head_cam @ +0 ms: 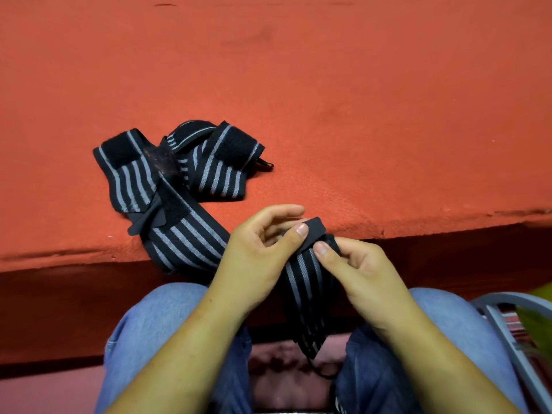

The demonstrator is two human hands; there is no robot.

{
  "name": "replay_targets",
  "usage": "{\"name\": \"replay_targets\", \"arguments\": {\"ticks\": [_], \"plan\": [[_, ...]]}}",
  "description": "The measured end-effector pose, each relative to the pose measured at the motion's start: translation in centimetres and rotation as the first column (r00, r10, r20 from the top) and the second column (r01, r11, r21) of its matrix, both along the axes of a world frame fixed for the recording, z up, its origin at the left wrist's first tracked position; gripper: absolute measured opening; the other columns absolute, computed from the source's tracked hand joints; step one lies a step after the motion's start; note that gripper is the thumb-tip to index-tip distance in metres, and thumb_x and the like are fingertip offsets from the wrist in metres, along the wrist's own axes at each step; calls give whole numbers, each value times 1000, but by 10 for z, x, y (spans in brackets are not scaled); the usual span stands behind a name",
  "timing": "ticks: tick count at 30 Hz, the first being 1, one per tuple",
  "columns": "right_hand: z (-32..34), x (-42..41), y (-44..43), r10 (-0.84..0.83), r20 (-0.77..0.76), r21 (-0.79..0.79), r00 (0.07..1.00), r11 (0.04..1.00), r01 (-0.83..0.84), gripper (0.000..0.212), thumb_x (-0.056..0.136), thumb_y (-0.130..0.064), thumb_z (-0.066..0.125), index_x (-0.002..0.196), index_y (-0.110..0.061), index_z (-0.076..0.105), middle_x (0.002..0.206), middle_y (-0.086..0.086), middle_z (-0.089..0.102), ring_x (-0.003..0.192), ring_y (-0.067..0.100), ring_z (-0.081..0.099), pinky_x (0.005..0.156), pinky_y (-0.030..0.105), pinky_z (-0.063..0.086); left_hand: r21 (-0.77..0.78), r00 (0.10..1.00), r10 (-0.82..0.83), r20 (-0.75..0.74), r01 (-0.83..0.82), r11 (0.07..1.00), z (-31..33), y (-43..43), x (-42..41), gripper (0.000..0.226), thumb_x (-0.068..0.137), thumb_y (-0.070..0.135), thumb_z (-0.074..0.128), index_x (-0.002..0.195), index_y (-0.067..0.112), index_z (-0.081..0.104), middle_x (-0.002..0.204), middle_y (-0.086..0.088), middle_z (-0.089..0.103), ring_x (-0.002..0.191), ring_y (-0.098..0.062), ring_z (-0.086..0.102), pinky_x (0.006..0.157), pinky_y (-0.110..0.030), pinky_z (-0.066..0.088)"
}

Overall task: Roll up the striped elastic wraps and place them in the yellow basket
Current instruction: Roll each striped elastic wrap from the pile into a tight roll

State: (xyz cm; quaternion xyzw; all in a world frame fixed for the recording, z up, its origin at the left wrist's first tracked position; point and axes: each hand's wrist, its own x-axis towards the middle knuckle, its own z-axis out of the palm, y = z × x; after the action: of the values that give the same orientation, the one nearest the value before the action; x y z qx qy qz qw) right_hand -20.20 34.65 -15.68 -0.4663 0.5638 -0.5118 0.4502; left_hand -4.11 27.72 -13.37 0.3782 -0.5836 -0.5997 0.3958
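Starting the roll: pinching the dark end of a striped wrap (301,279) in left hand (257,258) and right hand (355,270) at the front edge of the red ledge (358,144), likely needing a tight first turn.

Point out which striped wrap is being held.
The wrap hanging down, pinched by left hand and right hand; the others lie heaped on the red surface.

A rough orange-red ledge (328,100) filled most of the view, its surface matte and evenly lit. Its chipped front edge dropped to a darker red face (59,309) in shadow. Below the ledge lay a pinkish floor (44,389). Below and right of the ledge stood a grey metal frame (507,330).
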Motion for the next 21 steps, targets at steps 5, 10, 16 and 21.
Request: {"name": "replay_targets", "arguments": {"ticks": [5, 10, 16, 21], "plan": [[0, -1, 0, -9, -45, -7, 999, 1000, 8, 24, 104, -30, 63, 101, -12, 78, 96, 17, 79, 86, 19, 71, 85, 56, 56, 61, 999, -1, 51, -2, 998, -2, 0, 1, 14, 98, 18, 70, 110, 22, 77, 93, -3, 81, 89, -15, 77, 81, -28, 59], [2, 2, 1, -2, -43, -11, 999, 1000, 2, 43, 95, -53, 63, 96, -12, 78, 90, 15, 78, 81, 28, 74, 80, 49, 58, 10, 997, 3, 73, -4, 1000, -1, 0, 3, 14, 96, 16, 72, 107, 23, 78, 85, -6, 80, 79, -12, 74, 74, -26, 58], [3, 0, -1, -43, -78, -37, 996, 998, 40, 42, 103, -48, 59, 94, -11, 79, 88, 22, 74, 77, 37, 67, 77, 47, 54, -57, 992, -12, 122, 19, 998, -2, -1, 3, 16, 93, 21, 74, 109, 25, 78, 89, 0, 80, 84, -6, 74, 77, -18, 56], [3, -2, -1, -98, -89, -83, 991, 992, 90, 55, 96, -55, 56, 90, -3, 71, 86, 33, 64, 74, 25, 58, 75, 58, 50, -50, 982, -118, 145, 126, 991, 0, 3, 1, 17, 93, 22, 75, 111, 21, 78, 95, 6, 79, 84, -4, 71, 77, -17, 54]]}}
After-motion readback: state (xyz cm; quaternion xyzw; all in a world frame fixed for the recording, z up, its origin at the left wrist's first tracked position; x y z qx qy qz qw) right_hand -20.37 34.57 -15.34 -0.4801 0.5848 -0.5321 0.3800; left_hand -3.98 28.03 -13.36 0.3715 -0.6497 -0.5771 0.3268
